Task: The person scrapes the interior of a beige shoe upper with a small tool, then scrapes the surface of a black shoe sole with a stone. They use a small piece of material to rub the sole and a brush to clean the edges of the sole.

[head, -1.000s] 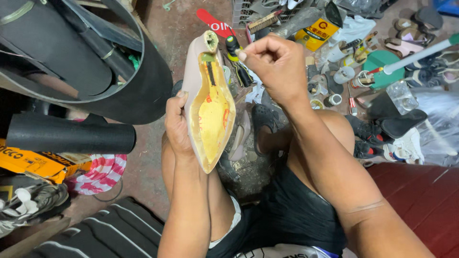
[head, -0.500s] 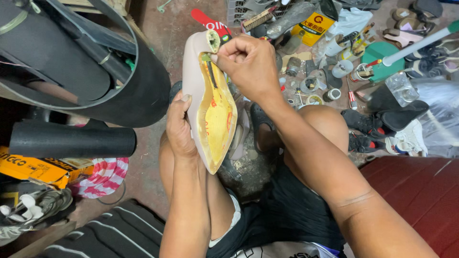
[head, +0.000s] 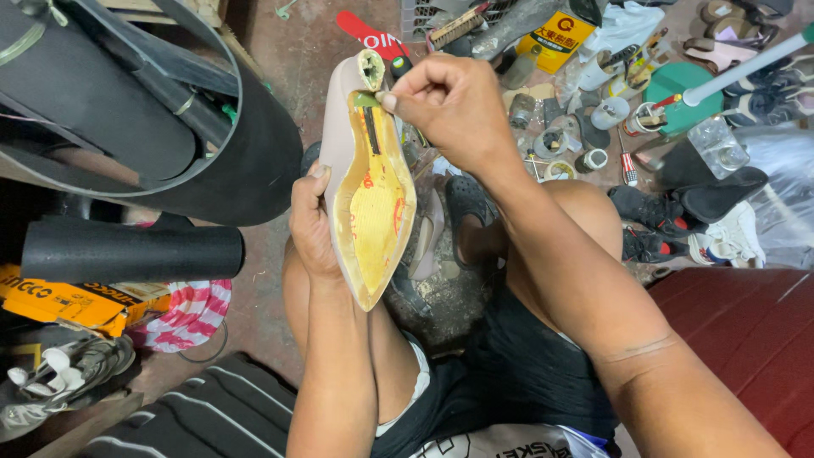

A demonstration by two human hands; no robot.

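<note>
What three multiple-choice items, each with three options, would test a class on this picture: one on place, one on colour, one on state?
1. Where is the right hand?
A. at the heel end of the shoe
B. at the pointed toe
C. on the floor

2. What colour is the shoe's exposed underside?
A. blue
B. yellow
C. white

3. How is the shoe held?
A. lying flat on the floor
B. hanging from a hook
C. gripped at its side by the left hand, underside up

Answers: 1 A, the fingertips pinch at the heel end. 2 B, the bare bottom is yellow with red marks. 3 C, the left hand's fingers wrap its edge above the lap.
</note>
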